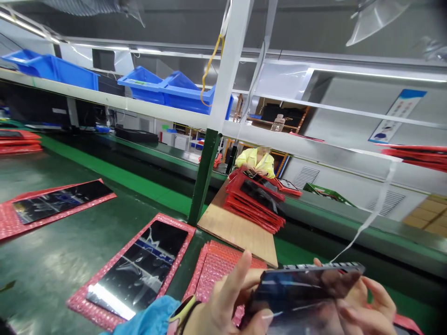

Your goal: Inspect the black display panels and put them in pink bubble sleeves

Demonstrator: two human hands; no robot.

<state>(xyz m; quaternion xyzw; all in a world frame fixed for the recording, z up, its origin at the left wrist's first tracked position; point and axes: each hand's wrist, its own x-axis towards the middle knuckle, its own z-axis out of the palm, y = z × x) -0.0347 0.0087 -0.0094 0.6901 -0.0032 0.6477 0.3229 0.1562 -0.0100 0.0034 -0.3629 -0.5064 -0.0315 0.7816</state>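
At the lower right I hold up a dark glossy screen panel (296, 291), tilted, with a row of small light marks along its upper edge. My left hand (226, 298) grips its left side, thumb on the face and index finger raised off it. Around its right end close the fingers of my right hand (366, 304). A stack of red bubble-wrap sleeves (218, 263) lies behind my left hand. To the left, another glossy black screen panel (143, 265) rests on a pink bubble sleeve (94, 307). The lower part of the held panel is cut off by the frame.
Farther left, a third panel (66, 200) lies on red wrap. A tall pile of red sleeves (254, 200) stands on a wooden board (240, 237) beside a green post (204, 181). Blue bins (185, 93) line the shelf above. A person in yellow (254, 160) sits opposite.
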